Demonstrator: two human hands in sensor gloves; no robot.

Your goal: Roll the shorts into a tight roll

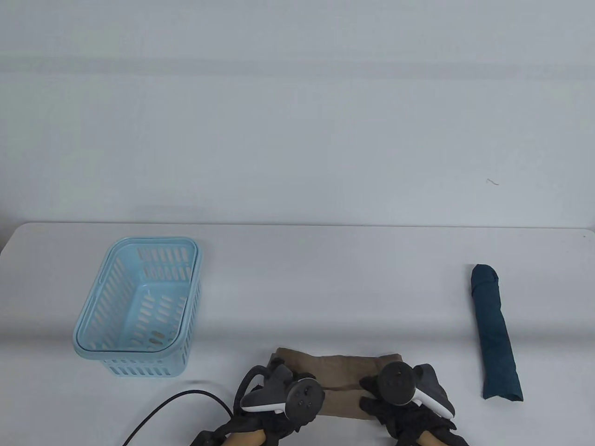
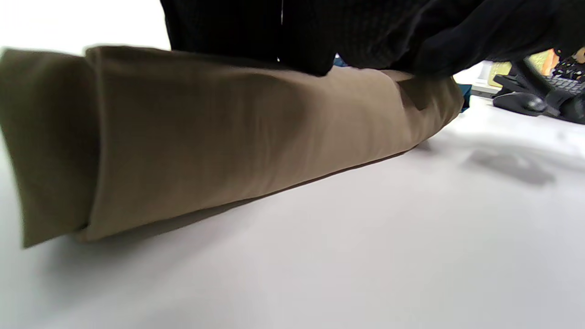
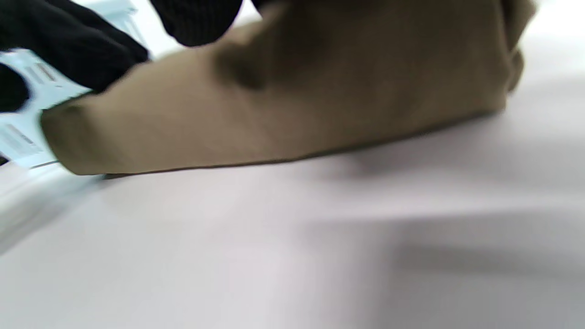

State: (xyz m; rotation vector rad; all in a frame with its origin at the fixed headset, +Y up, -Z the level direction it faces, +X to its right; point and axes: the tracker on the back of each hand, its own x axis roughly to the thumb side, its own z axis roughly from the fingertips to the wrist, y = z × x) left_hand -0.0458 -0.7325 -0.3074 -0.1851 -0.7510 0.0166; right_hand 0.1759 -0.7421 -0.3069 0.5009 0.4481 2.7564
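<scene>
A white table (image 1: pixel 325 278) meets a pale wall. The left hand (image 1: pixel 279 395) and right hand (image 1: pixel 399 390), 2 gloves side by side, press down on the tan shorts (image 1: pixel 339 371), fingers curved over the bundle. Rolling looks nearly done; the next move calls for even pressure to tighten it. Its long axis runs from hand to hand. Beyond the left hand stands a blue basket (image 1: pixel 93 320); beyond the right lies a dark blue roll (image 1: pixel 495 334).

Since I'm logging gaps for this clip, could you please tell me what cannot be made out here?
- Fingertips of the left hand and right hand: table view, hidden by the trackers.
- Near edge of the brown shorts: table view, covered by both hands.
- Small objects in the blue basket: too small to identify.
- Right wrist view: motion-blurred.
</scene>
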